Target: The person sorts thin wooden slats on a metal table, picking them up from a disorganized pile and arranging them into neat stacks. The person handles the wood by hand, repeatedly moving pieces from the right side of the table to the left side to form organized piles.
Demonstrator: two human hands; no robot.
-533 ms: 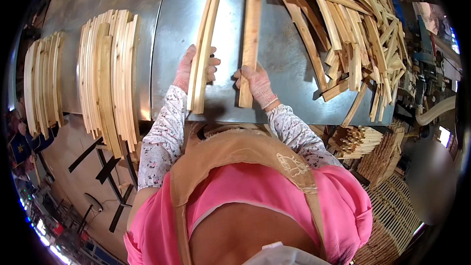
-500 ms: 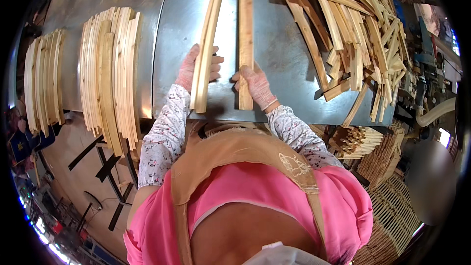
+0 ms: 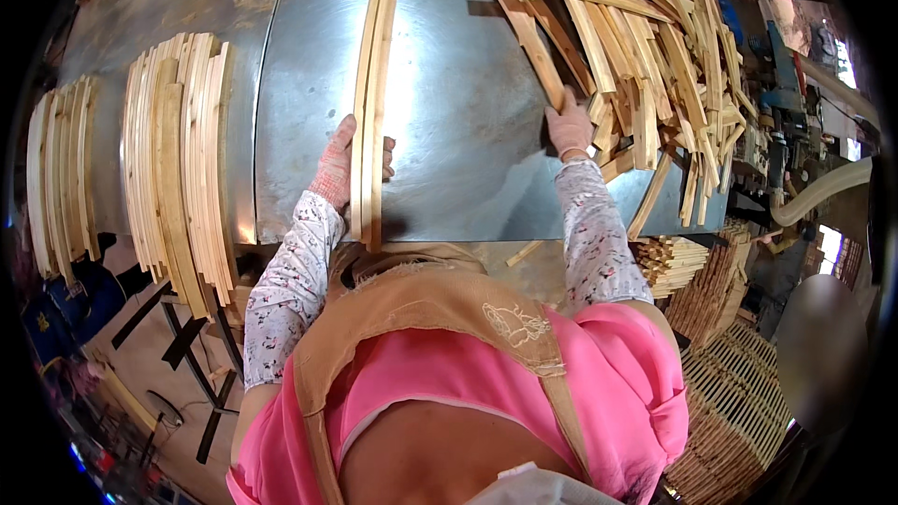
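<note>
I see the left hand (image 3: 340,159) with fingers curled around wood sticks (image 3: 374,84) at eleven o'clock; the right hand's (image 3: 571,128) fingers grip one long stick (image 3: 531,45) at one o'clock.

Yellowish strips (image 3: 374,84), white floral sleeves (image 3: 290,299)

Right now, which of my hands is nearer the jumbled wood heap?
Right. Your right hand touches a strip at the left edge of the heap; your left hand, holding other strips, is farther left across the metal tabletop.
</note>
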